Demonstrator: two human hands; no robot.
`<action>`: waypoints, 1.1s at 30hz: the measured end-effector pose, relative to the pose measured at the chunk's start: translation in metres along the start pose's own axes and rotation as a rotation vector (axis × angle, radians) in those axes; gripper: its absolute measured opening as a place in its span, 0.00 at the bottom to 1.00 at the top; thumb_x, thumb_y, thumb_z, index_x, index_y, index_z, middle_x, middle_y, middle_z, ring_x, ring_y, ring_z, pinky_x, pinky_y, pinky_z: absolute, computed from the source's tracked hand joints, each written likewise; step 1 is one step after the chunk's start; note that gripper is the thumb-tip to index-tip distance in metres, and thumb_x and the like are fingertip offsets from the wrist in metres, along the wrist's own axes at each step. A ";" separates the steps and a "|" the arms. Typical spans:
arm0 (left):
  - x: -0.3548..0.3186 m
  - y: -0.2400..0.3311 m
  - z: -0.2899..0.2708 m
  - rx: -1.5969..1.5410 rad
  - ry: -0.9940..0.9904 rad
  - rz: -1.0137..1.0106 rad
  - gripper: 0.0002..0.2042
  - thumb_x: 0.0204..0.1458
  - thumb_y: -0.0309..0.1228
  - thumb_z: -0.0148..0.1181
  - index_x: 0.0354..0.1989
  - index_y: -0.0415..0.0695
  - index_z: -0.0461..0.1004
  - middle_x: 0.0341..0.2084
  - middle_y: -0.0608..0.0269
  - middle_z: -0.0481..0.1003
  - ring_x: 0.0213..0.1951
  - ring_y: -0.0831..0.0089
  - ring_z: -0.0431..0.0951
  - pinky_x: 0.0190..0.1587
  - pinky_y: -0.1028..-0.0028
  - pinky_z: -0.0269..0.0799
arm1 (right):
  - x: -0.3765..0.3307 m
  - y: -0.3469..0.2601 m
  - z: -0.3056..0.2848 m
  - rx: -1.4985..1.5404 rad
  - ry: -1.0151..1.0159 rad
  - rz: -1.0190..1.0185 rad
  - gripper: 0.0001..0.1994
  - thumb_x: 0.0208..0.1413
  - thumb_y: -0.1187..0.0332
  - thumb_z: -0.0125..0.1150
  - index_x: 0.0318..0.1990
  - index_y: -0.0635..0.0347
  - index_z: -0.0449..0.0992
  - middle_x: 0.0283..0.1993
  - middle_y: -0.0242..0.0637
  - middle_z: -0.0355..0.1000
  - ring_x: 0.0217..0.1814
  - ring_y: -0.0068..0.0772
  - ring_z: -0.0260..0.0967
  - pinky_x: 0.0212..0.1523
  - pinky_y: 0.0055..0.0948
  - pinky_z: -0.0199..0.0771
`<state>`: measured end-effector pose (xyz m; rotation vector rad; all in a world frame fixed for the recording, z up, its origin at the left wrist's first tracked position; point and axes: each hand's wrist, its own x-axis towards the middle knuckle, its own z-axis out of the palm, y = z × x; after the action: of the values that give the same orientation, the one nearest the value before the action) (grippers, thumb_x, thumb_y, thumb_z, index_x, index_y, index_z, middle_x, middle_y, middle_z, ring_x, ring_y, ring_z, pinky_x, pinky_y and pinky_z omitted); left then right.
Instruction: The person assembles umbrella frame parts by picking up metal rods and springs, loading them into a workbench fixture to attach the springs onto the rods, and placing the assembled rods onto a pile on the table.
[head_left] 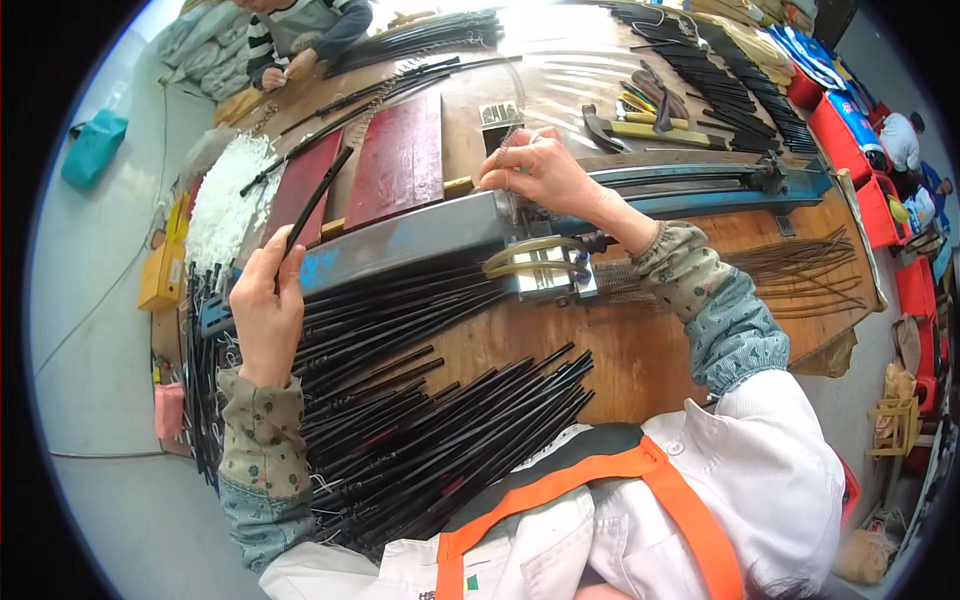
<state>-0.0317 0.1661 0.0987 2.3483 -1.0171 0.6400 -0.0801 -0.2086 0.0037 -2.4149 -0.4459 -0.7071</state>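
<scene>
My left hand (268,312) is closed round the lower end of a slim black tube (322,194), which slants up and to the right over a dark red board. My right hand (545,172) pinches what looks like a thin metal coil spring (503,148), partly hidden by the fingers. Beneath it runs a long grey-and-blue metal bench fixture (430,236) with a silver clamp block (545,272) and a looped hose. Many black tubes (450,430) lie in a loose heap between my forearms.
Behind the fixture lie red boards (397,160), a hammer (600,128) and pliers (662,100). White small pieces (228,195) are piled at left. Thin brown rods (790,270) lie at right. A co-worker (300,35) sits at the far left; more black tubes (700,70) lie far right.
</scene>
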 end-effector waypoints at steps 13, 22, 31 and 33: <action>0.002 -0.020 0.030 -0.003 -0.118 -0.022 0.15 0.61 0.31 0.64 0.56 0.51 0.79 0.26 0.52 0.74 0.27 0.55 0.76 0.32 0.62 0.71 | -0.080 0.054 -0.061 -0.605 0.067 -0.003 0.02 0.58 0.67 0.67 0.34 0.48 0.80 0.33 0.26 0.80 0.41 0.33 0.75 0.60 0.40 0.54; 0.055 0.051 0.162 -0.052 -0.284 0.263 0.09 0.61 0.38 0.60 0.44 0.51 0.80 0.30 0.54 0.78 0.32 0.51 0.81 0.34 0.57 0.77 | -0.182 0.109 -0.192 -0.870 0.120 0.106 0.04 0.58 0.68 0.63 0.34 0.57 0.80 0.36 0.39 0.78 0.44 0.44 0.74 0.52 0.44 0.69; 0.042 0.044 0.181 -0.132 -0.285 0.216 0.12 0.61 0.40 0.60 0.31 0.45 0.76 0.32 0.55 0.79 0.34 0.49 0.80 0.36 0.55 0.77 | -0.198 0.140 -0.181 -0.693 0.173 0.102 0.06 0.62 0.68 0.64 0.37 0.60 0.75 0.35 0.37 0.73 0.44 0.41 0.70 0.52 0.40 0.66; 0.042 0.050 0.186 -0.148 -0.278 0.198 0.12 0.61 0.40 0.59 0.31 0.45 0.76 0.32 0.55 0.79 0.35 0.49 0.80 0.37 0.55 0.77 | -0.193 0.138 -0.181 -0.673 0.166 0.105 0.07 0.62 0.68 0.64 0.37 0.61 0.75 0.34 0.39 0.71 0.43 0.42 0.69 0.51 0.41 0.66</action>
<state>-0.0034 0.0016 -0.0068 2.2647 -1.3826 0.2995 -0.2415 -0.4552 -0.0422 -2.9274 0.0011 -1.1394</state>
